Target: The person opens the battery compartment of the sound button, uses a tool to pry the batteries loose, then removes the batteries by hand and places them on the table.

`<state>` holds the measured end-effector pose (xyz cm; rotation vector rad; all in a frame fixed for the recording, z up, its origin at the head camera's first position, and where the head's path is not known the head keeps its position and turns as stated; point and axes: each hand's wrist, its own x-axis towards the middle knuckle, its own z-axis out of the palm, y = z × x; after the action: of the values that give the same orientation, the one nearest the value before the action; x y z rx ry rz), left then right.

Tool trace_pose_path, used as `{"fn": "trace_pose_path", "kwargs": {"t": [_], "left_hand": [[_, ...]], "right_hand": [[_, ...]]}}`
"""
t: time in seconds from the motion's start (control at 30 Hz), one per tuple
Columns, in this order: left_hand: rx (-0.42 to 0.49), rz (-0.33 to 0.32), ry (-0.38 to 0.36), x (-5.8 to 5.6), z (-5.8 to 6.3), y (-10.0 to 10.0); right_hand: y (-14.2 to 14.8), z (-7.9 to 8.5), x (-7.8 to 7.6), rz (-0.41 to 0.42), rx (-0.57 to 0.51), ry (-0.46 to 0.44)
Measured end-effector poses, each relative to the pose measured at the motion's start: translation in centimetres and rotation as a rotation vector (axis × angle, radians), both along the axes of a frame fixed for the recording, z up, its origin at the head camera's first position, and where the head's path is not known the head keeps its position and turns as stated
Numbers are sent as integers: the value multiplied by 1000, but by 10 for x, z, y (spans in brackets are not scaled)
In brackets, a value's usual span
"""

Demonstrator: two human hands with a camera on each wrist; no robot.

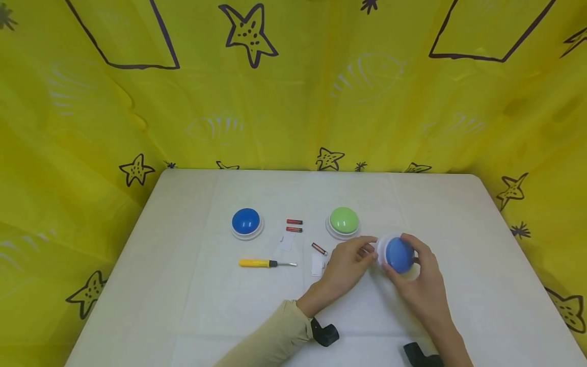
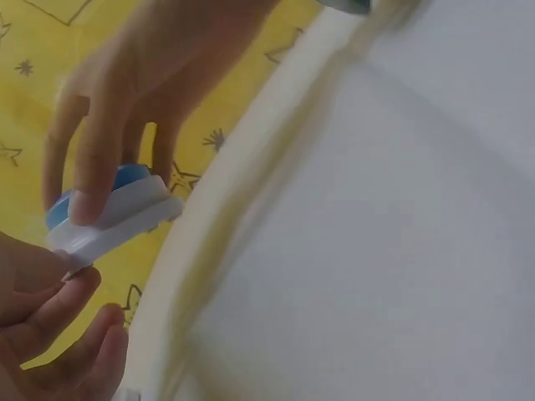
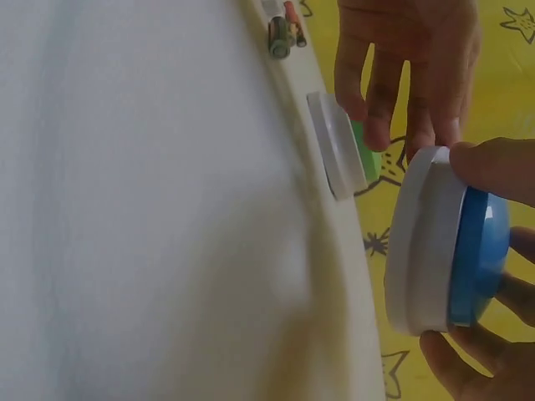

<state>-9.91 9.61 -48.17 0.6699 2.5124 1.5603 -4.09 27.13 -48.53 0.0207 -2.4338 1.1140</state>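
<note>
Above the right part of the table, my right hand (image 1: 426, 285) grips a blue-domed push button (image 1: 400, 255) by its round white base, fingers spread around the rim. My left hand (image 1: 346, 265) reaches in from the other side. Its thumb and index finger pinch the edge of the white base (image 2: 117, 221), as the left wrist view shows. The right wrist view has the button (image 3: 426, 242) tilted on its side, with the left fingers at the rim of its base; the underside is hidden there. A loose battery (image 1: 319, 248) lies just left of my left hand.
Behind my hands stands a green push button (image 1: 344, 220). Farther left are a second blue push button (image 1: 245, 221), two red batteries (image 1: 294, 226) and a yellow-handled screwdriver (image 1: 259, 263). Small white pieces (image 1: 287, 241) lie among them on the white table (image 1: 206, 306). Yellow cloth (image 1: 293, 112) surrounds the table.
</note>
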Motion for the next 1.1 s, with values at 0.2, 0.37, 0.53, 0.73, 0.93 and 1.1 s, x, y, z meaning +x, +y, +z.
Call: {"fn": "trace_pose_path", "kwargs": {"t": [0.2,0.37,0.53,0.73,0.93,1.1], "left_hand": [[-302,11,229,3,-8,16],[-507,-2,362,2,-13,25],[-632,-11,421,1,-14,29],[-699,-26,461,-2,-16,30],[-741,-66,498,-4,-15,28],[-754,-66,567,-8,-10,22]], "right_hand": [[11,-4,0,5,97,-23],[16,-5,-1,40,120,-74],[20,-5,-2,63,161,-136],[23,-4,-7,106,204,-188],[23,-5,-7,100,243,-237],[23,-1,-8,96,307,-292]]}}
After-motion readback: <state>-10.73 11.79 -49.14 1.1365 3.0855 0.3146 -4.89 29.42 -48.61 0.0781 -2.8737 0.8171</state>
